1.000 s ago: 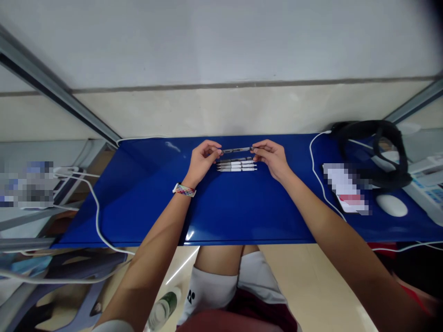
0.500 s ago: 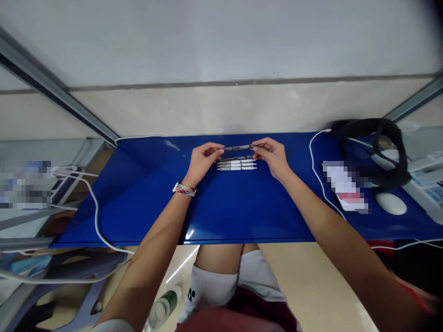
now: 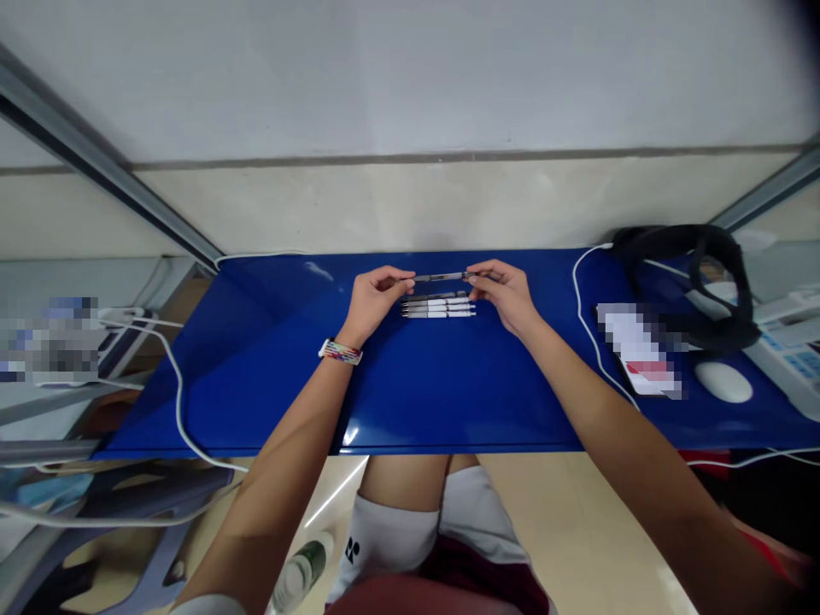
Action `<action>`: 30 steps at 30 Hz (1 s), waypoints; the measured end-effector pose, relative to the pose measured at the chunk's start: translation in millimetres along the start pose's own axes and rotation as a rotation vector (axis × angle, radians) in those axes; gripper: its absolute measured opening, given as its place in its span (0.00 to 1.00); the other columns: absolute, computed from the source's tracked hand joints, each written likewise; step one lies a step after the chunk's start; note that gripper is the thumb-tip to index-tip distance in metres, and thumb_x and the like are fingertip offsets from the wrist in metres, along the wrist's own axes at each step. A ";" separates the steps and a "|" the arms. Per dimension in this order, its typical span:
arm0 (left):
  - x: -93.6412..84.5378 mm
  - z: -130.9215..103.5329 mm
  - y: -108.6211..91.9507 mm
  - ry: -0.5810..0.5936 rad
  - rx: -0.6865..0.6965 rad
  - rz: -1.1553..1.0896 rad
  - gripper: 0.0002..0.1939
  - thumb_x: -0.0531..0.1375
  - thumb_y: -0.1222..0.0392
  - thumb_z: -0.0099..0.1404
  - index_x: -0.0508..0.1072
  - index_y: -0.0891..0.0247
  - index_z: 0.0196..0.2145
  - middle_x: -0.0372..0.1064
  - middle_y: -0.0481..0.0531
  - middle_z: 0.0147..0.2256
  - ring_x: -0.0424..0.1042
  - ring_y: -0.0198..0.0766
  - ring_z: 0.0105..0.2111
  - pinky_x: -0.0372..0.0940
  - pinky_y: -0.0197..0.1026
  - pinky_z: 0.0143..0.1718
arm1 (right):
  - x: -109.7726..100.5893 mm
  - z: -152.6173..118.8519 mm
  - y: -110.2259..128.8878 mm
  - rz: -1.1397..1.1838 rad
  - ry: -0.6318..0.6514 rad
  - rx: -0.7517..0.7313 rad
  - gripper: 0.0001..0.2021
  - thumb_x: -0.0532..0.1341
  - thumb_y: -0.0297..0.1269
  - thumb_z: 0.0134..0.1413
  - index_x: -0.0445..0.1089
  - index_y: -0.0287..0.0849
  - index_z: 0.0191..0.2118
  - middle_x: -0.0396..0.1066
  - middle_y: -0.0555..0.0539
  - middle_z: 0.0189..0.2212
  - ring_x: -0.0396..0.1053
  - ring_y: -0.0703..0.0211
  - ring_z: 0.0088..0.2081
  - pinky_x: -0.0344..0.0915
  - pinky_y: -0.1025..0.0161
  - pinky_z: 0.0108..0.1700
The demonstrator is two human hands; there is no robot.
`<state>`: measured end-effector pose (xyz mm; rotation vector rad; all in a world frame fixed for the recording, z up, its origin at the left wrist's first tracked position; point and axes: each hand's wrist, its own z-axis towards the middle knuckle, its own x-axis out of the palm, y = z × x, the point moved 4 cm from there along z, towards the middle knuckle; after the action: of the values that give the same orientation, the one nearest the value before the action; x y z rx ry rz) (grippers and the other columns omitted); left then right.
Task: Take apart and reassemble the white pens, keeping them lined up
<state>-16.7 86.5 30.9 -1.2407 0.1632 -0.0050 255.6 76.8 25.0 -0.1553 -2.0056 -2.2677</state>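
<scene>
A dark and clear pen (image 3: 440, 277) lies level between my two hands near the back of the blue table (image 3: 448, 376). My left hand (image 3: 377, 297) pinches its left end, and my right hand (image 3: 503, 293) pinches its right end. Just in front of it, a row of several pens (image 3: 439, 307) lies side by side, parallel to the table's edge. Those nearest me have white and grey barrels; the rear one looks darker. My right fingertips are close to the row's right end; whether they touch it I cannot tell. A colourful woven band (image 3: 341, 351) circles my left wrist.
At right are a black headband-like strap (image 3: 723, 282), a phone with a blurred-out screen (image 3: 641, 350), a white mouse (image 3: 723, 382) and a white cable (image 3: 580, 299). Another cable (image 3: 178, 393) hangs over the left edge. A bottle (image 3: 301, 572) stands on the floor.
Almost nothing differs. The pen between my hands sits slightly closer to level, and the whole view has shifted a little.
</scene>
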 end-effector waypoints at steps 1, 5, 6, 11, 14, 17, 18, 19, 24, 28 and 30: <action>-0.1 0.1 0.1 0.000 0.005 -0.004 0.12 0.76 0.53 0.64 0.88 0.60 0.43 0.85 0.55 0.36 0.83 0.40 0.36 0.77 0.43 0.43 | -0.1 -0.3 0.3 0.002 0.004 0.003 0.15 0.80 0.44 0.47 0.84 0.46 0.40 0.83 0.49 0.33 0.76 0.61 0.26 0.73 0.61 0.31; -0.3 0.2 1.9 0.002 0.001 -0.038 0.12 0.76 0.53 0.63 0.89 0.61 0.42 0.86 0.55 0.37 0.84 0.40 0.36 0.78 0.44 0.44 | -1.0 -0.9 0.6 0.008 0.013 0.025 0.15 0.81 0.44 0.47 0.84 0.46 0.40 0.84 0.48 0.34 0.75 0.62 0.26 0.73 0.61 0.31; -0.3 0.3 2.2 0.001 -0.002 -0.042 0.12 0.76 0.53 0.63 0.89 0.61 0.42 0.86 0.55 0.37 0.84 0.40 0.36 0.79 0.44 0.44 | -1.3 -0.9 0.4 0.015 0.016 0.031 0.15 0.81 0.44 0.47 0.85 0.46 0.40 0.84 0.48 0.34 0.75 0.62 0.26 0.74 0.61 0.32; 0.7 0.6 0.3 -0.007 -0.006 -0.064 0.13 0.77 0.52 0.62 0.89 0.61 0.41 0.86 0.55 0.36 0.84 0.40 0.35 0.79 0.44 0.44 | -0.2 -1.3 0.0 0.086 0.025 0.054 0.15 0.82 0.41 0.46 0.85 0.45 0.40 0.84 0.48 0.34 0.76 0.63 0.27 0.76 0.62 0.34; 2.1 0.3 -2.5 -0.032 -0.022 -0.113 0.15 0.78 0.51 0.62 0.88 0.62 0.42 0.85 0.54 0.35 0.83 0.39 0.33 0.79 0.44 0.43 | 4.9 -2.4 1.5 0.192 0.066 0.087 0.14 0.81 0.40 0.49 0.84 0.46 0.41 0.83 0.50 0.35 0.77 0.63 0.29 0.78 0.63 0.36; 3.5 -0.4 -4.5 -0.051 -0.040 -0.159 0.16 0.78 0.50 0.61 0.88 0.62 0.42 0.85 0.54 0.33 0.83 0.38 0.32 0.79 0.43 0.41 | 12.3 -4.9 3.8 0.377 0.141 0.188 0.11 0.76 0.38 0.55 0.83 0.45 0.44 0.81 0.51 0.32 0.77 0.63 0.31 0.80 0.64 0.38; 3.9 -0.6 -4.9 -0.055 -0.042 -0.170 0.16 0.78 0.50 0.61 0.88 0.61 0.43 0.84 0.53 0.33 0.83 0.38 0.32 0.78 0.42 0.40 | 14.7 -6.2 4.6 0.438 0.168 0.236 0.11 0.74 0.39 0.59 0.83 0.44 0.46 0.81 0.51 0.31 0.78 0.62 0.31 0.81 0.64 0.39; 4.2 -0.7 -5.1 -0.058 -0.041 -0.179 0.15 0.78 0.51 0.61 0.88 0.61 0.42 0.84 0.53 0.33 0.83 0.37 0.31 0.78 0.42 0.40 | 16.8 -7.6 5.5 0.493 0.192 0.283 0.11 0.71 0.40 0.62 0.82 0.44 0.48 0.82 0.50 0.32 0.78 0.61 0.32 0.82 0.63 0.41; 4.7 0.2 -4.1 -0.062 -0.034 -0.213 0.15 0.79 0.51 0.61 0.88 0.60 0.42 0.84 0.52 0.33 0.83 0.36 0.32 0.77 0.40 0.40 | 21.6 -13.9 10.2 0.655 0.233 0.404 0.16 0.59 0.39 0.71 0.78 0.41 0.57 0.87 0.45 0.43 0.82 0.59 0.35 0.85 0.58 0.47; 6.1 -0.1 -3.8 -0.066 -0.038 -0.225 0.16 0.79 0.50 0.61 0.87 0.59 0.43 0.83 0.51 0.34 0.83 0.37 0.33 0.78 0.41 0.40 | 24.6 -15.2 9.1 0.698 0.237 0.414 0.17 0.58 0.34 0.70 0.76 0.40 0.58 0.87 0.45 0.45 0.84 0.59 0.39 0.84 0.59 0.51; 7.8 -1.3 -4.6 -0.069 -0.042 -0.234 0.16 0.79 0.50 0.61 0.87 0.59 0.42 0.83 0.51 0.33 0.82 0.37 0.32 0.77 0.41 0.40 | 24.1 -13.9 6.5 0.694 0.207 0.400 0.15 0.59 0.32 0.69 0.77 0.42 0.55 0.87 0.47 0.40 0.84 0.60 0.38 0.84 0.60 0.52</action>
<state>-8.8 83.1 33.9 -1.2945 -0.0428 -0.1622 232.7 61.9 33.3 -0.4692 -1.8581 -1.3848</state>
